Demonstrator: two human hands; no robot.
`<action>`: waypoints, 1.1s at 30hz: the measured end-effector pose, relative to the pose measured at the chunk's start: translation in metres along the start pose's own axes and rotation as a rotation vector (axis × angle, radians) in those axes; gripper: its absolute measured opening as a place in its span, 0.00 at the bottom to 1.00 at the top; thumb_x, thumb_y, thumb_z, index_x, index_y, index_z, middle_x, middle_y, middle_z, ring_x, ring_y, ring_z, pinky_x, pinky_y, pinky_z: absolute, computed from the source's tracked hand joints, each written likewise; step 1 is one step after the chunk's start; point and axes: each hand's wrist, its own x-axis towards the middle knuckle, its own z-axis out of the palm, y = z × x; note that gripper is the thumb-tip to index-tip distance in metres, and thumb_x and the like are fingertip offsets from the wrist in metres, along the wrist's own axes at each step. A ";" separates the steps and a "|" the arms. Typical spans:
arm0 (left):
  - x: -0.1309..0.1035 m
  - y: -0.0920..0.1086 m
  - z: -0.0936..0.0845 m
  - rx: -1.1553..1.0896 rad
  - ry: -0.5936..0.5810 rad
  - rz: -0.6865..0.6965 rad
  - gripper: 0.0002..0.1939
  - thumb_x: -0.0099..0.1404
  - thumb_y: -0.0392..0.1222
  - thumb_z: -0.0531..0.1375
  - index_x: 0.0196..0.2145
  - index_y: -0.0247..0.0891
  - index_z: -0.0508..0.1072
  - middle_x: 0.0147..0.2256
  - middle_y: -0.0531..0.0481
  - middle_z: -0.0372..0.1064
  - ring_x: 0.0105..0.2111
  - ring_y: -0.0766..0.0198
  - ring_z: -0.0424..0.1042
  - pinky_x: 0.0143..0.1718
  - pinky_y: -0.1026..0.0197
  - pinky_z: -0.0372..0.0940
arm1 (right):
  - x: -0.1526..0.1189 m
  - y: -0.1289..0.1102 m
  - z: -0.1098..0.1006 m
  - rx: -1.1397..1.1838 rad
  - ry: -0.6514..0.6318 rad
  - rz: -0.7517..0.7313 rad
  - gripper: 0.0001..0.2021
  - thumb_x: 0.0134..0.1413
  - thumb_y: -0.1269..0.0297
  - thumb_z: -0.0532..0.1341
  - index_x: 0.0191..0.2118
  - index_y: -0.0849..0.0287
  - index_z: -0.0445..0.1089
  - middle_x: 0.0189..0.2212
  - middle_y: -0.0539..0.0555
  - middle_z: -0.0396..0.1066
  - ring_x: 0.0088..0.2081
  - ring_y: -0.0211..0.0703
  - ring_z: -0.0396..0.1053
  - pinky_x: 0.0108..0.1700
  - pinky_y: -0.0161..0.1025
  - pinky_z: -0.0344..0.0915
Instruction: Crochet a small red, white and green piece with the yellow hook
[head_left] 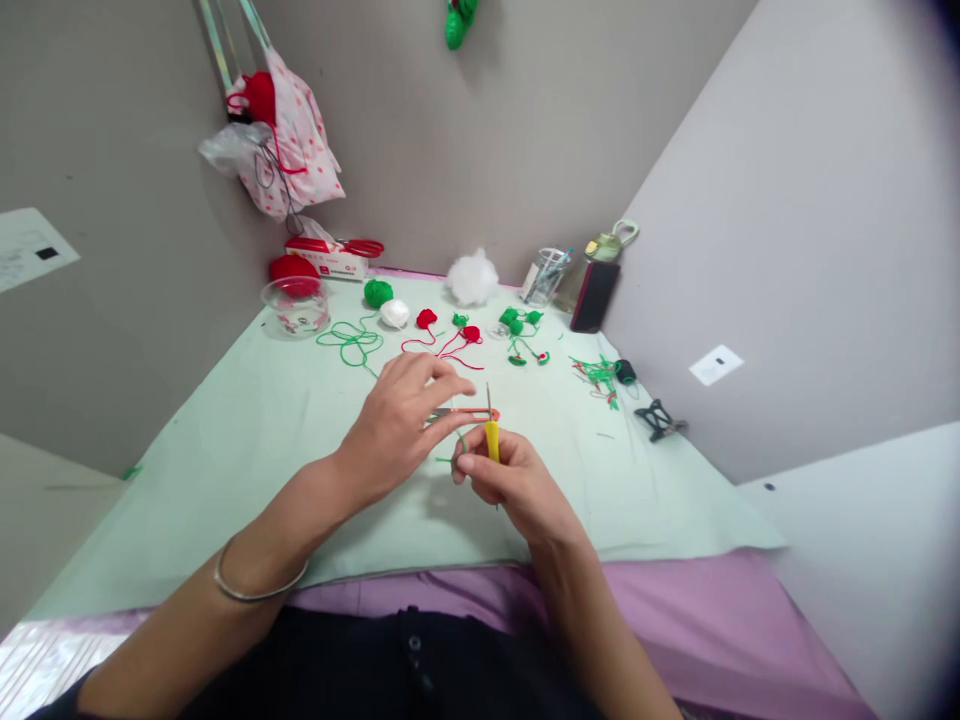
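My right hand (pixel 506 473) holds a crochet hook with a yellow handle (pixel 492 440), its metal tip pointing up, and pinches a small piece of green yarn (pixel 459 455) at its fingertips. Just to the left and above, my left hand (pixel 405 415) has its thumb and index finger apart, close to the green yarn; whether a strand runs over its fingers is too small to tell. Small orange-handled scissors (pixel 480 413) lie on the pale green cloth (pixel 300 520) behind the fingers, partly hidden by my left hand.
Behind the hands lie a green yarn ball (pixel 378 293), a white yarn ball (pixel 394 314), red pieces (pixel 471 334) and green pieces (pixel 512 320). Farther back are a plastic bowl (pixel 304 312), white stuffing (pixel 473 278), a phone (pixel 596 297) and a pen cup (pixel 546 278).
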 end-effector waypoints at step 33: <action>-0.045 0.023 0.017 -0.418 -0.020 -0.416 0.05 0.69 0.37 0.66 0.43 0.42 0.79 0.37 0.51 0.69 0.35 0.64 0.71 0.38 0.61 0.69 | -0.016 -0.001 -0.001 -0.543 0.166 -0.392 0.05 0.63 0.61 0.64 0.35 0.54 0.73 0.27 0.48 0.71 0.27 0.36 0.63 0.31 0.36 0.59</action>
